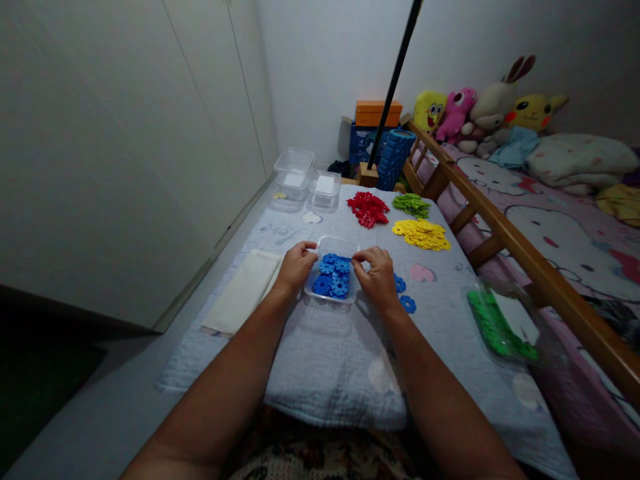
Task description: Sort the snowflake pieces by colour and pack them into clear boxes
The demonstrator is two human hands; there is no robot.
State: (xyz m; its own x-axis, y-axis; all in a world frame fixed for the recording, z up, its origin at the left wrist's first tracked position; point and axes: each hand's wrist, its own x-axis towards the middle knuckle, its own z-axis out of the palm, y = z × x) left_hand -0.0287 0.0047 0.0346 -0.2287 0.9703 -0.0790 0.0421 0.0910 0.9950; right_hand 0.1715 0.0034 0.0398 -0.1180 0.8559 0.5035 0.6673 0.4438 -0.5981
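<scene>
A clear plastic container with several blue snowflake-shaped pieces in it sits on the pale quilt in front of me. My left hand grips the container's left edge with curled fingers. My right hand is closed at the container's right edge, fingertips pinched near the rim; what they hold is hidden. Two loose blue pieces lie on the quilt just right of my right hand.
Piles of red, green and yellow pieces lie farther back. Empty clear containers stand at the back left. A bag of green pieces rests at the right by the wooden bed rail. A folded cloth lies left.
</scene>
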